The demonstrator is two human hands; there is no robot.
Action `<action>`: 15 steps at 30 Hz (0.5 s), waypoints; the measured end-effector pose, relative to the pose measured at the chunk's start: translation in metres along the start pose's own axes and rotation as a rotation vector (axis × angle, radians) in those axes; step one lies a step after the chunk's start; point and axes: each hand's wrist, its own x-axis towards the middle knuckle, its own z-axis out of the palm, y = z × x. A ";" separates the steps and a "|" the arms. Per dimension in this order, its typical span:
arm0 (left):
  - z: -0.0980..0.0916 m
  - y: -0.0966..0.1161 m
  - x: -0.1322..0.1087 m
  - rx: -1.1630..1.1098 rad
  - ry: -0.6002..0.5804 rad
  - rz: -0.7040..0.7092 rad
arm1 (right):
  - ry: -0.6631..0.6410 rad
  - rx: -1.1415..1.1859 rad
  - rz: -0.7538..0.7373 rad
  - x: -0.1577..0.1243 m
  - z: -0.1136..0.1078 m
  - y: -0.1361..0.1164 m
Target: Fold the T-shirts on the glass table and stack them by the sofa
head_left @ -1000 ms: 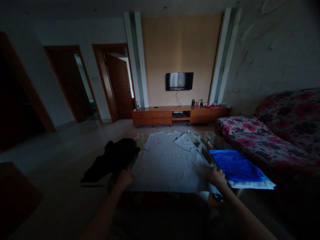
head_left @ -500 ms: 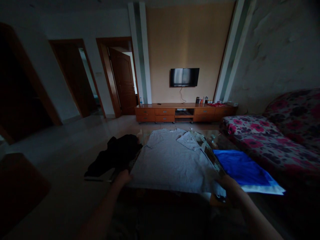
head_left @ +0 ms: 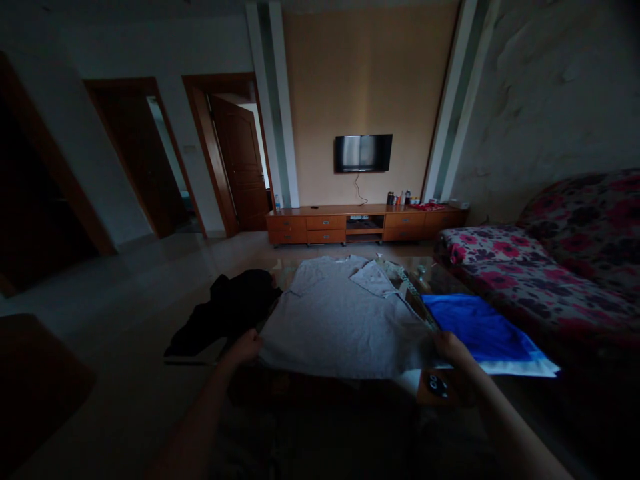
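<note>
A grey T-shirt (head_left: 340, 320) lies spread flat on a low table, one sleeve folded inward near its far right. My left hand (head_left: 245, 347) is closed on the shirt's near left hem corner. At the near right hem corner my right hand (head_left: 450, 348) pinches the cloth the same way. A dark garment (head_left: 227, 313) is heaped on the table left of the shirt. To the right lies a folded blue and white garment (head_left: 483, 333).
A floral sofa (head_left: 550, 267) runs along the right. A wooden TV cabinet (head_left: 360, 225) and wall TV (head_left: 363, 153) stand at the far wall, with open doorways (head_left: 225, 153) on the left. A small dark object (head_left: 436, 385) lies at the table's near right corner.
My right hand has shifted from resting on the shirt's right edge to pinching its near right corner. The left hand stays at the left corner. The hem looks slightly lifted.
</note>
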 end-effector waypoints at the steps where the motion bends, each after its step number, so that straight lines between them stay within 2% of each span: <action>1: -0.001 0.002 0.000 -0.045 -0.007 -0.010 | -0.016 0.066 0.032 0.002 -0.001 -0.002; 4: -0.005 0.007 -0.002 -0.193 -0.004 -0.036 | -0.046 0.247 0.125 0.003 -0.003 -0.008; 6: -0.008 0.009 -0.003 -0.441 -0.012 -0.056 | -0.048 0.433 0.168 0.000 -0.003 -0.012; 9: -0.013 0.011 -0.005 -0.904 -0.085 -0.024 | -0.095 0.970 0.220 -0.006 -0.003 -0.017; 11: -0.015 0.013 -0.005 -1.069 -0.115 0.046 | -0.135 1.249 0.225 -0.008 -0.004 -0.017; 15: -0.019 0.016 -0.005 -1.131 -0.136 0.145 | -0.152 1.313 0.188 -0.004 -0.008 -0.016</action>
